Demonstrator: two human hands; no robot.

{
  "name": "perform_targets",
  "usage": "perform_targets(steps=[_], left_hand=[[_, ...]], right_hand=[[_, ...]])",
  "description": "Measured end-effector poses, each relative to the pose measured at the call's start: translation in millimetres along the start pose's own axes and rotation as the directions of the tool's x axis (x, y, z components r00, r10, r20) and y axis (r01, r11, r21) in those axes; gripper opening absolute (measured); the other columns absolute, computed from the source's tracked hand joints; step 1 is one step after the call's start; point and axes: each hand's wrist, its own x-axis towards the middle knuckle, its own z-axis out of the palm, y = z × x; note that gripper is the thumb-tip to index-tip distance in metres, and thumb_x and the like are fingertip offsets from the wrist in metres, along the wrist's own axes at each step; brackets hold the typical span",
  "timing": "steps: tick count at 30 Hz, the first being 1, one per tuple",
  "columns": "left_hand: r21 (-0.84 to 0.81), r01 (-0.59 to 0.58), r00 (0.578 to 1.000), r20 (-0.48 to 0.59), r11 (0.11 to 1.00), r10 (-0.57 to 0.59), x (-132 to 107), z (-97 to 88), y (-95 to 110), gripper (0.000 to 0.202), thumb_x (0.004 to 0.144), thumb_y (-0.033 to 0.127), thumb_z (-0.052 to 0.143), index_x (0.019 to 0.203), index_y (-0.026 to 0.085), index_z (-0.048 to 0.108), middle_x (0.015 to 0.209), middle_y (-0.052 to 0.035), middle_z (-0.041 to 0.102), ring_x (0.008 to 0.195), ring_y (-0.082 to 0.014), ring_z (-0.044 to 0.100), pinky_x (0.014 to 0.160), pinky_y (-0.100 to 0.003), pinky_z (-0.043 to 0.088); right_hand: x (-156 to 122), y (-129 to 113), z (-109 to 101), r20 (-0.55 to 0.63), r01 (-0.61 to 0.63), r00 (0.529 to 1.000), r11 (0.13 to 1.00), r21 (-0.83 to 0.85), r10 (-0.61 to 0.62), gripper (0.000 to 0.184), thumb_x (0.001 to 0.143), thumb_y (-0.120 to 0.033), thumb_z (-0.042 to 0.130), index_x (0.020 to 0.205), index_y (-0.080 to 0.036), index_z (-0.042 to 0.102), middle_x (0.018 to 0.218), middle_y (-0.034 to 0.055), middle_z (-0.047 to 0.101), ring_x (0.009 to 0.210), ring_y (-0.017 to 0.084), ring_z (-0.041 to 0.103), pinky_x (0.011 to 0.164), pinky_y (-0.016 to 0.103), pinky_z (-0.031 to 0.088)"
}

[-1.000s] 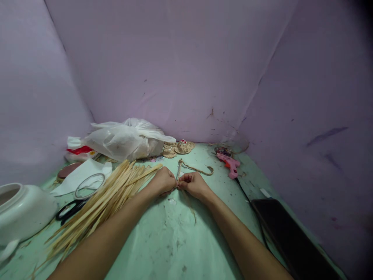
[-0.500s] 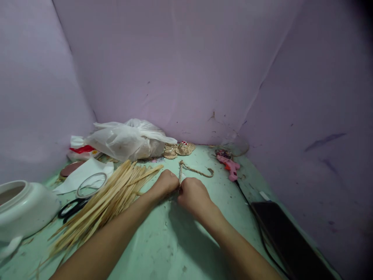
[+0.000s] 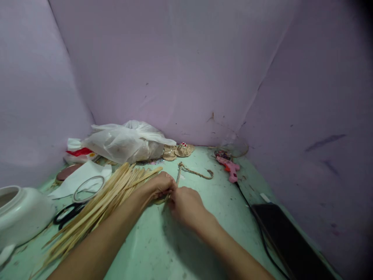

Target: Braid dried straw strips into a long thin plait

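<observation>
A thin braided cord [image 3: 194, 171] of dried plant fibre runs from between my hands to the table, then bends right into a hooked end. My left hand [image 3: 162, 184] is closed in a pinch at the near end of this cord. Pressed up against it, my right hand [image 3: 186, 204] is also closed on the cord, its fingertips mostly hidden. Some loose strip ends show below the left fingers. Beside my left forearm lies a bundle of pale dry strips [image 3: 112, 200].
Left stand a white ceramic pot [image 3: 27, 214], black-handled scissors [image 3: 67, 214], a tape ring [image 3: 89, 189] and white paper [image 3: 83, 179]. Behind are a plastic bag [image 3: 128, 144] and small woven hats [image 3: 177, 151]. Right lie a pink glue gun [image 3: 230, 169], its cable and a dark phone-like slab [image 3: 287, 237].
Both hands have shifted slightly left and nearer to me, and the right now sits lower. The cord's upright part leans more. The view has tilted a little.
</observation>
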Motion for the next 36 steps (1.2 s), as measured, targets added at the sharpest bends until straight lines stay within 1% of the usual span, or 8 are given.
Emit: perform_targets(steps=[3,6,9,11,16,22,27,36], left_hand=[[-0.003,-0.038,0.999,0.031,0.999,0.038,1.2,-2.6,-0.9,0.005,0.048,0.013,0.044,0.046,0.013,0.049,0.029,0.0052,0.033,0.027,-0.0041,0.022,0.032,-0.019,0.011],[0.003,-0.043,0.998,0.045,0.999,0.043,2.3,-3.8,-2.3,0.003,0.049,0.014,0.045,0.046,0.014,0.047,0.032,0.0056,0.035,0.028,-0.0037,0.023,0.032,-0.019,0.011],[0.005,-0.053,0.997,0.06,0.999,0.053,4.1,-4.4,-4.4,0.003,0.05,0.015,0.045,0.048,0.014,0.046,0.034,0.0058,0.036,0.028,-0.0038,0.023,0.032,-0.019,0.011],[0.004,-0.05,0.997,0.061,0.999,0.05,5.0,-4.3,-5.0,0.002,0.051,0.015,0.045,0.05,0.015,0.047,0.034,0.0061,0.036,0.027,-0.0041,0.022,0.031,-0.019,0.011],[0.046,-0.022,1.0,0.024,0.999,0.021,3.5,-1.6,-1.3,0.004,0.054,0.013,0.047,0.052,0.014,0.049,0.033,0.006,0.037,0.026,-0.0042,0.023,0.031,-0.019,0.014],[0.085,-0.018,0.997,0.079,0.996,0.011,-2.2,-4.1,5.0,0.01,0.057,0.007,0.044,0.05,0.012,0.05,0.035,0.0034,0.042,0.027,-0.005,0.032,0.031,-0.018,0.023],[0.016,0.115,0.99,0.074,0.993,-0.116,-2.1,-5.9,7.2,0.012,0.059,0.0,0.043,0.057,0.009,0.051,0.036,-0.0003,0.047,0.03,-0.0087,0.042,0.034,-0.02,0.034],[-0.19,0.164,0.985,0.083,0.968,-0.151,-2.7,-1.4,10.1,0.022,0.063,-0.003,0.042,0.078,0.013,0.041,0.041,0.0009,0.051,0.03,-0.0075,0.041,0.032,-0.016,0.032]], right_hand=[[11.7,29.1,-14.2,0.043,-0.014,0.999,0.954,0.299,0.001,0.024,0.068,-0.033,0.052,0.066,-0.014,0.066,0.058,0.0048,0.061,0.054,0.013,0.053,0.047,0.02,0.032],[26.5,49.9,-13.3,-0.093,-0.14,0.968,0.814,0.564,0.232,0.019,0.07,-0.025,0.049,0.067,-0.012,0.062,0.057,0.0041,0.059,0.053,0.01,0.051,0.047,0.019,0.033],[33.6,46.6,-0.7,0.155,-0.273,0.954,0.527,0.805,0.258,0.011,0.069,-0.016,0.045,0.066,-0.013,0.055,0.053,0.0021,0.056,0.046,0.009,0.049,0.045,0.019,0.035],[34.1,38.0,8.0,0.265,-0.323,0.945,0.426,0.845,0.192,0.011,0.068,-0.013,0.043,0.06,-0.014,0.051,0.044,-0.0011,0.048,0.036,0.007,0.041,0.039,0.019,0.031],[34.8,36.3,18.3,0.194,-0.3,0.949,0.522,0.799,0.249,0.017,0.062,-0.013,0.047,0.046,-0.015,0.044,0.031,-0.0076,0.028,0.027,0.003,0.02,0.032,0.02,0.012],[42.3,51.8,30.5,0.115,-0.186,0.979,0.525,0.831,0.165,0.013,0.06,-0.021,0.055,0.05,-0.013,0.055,0.036,-0.0053,0.041,0.031,0.003,0.025,0.034,0.02,0.015],[43.8,50.4,37.0,0.035,-0.132,0.978,0.482,0.866,0.205,0.01,0.057,-0.017,0.056,0.052,-0.01,0.062,0.044,-0.0006,0.053,0.038,0.004,0.033,0.039,0.019,0.023],[36.2,42.6,22.6,0.161,-0.24,0.957,0.352,0.905,0.24,0.009,0.056,-0.013,0.055,0.056,-0.01,0.063,0.043,-0.001,0.054,0.032,0.003,0.031,0.035,0.018,0.021]])
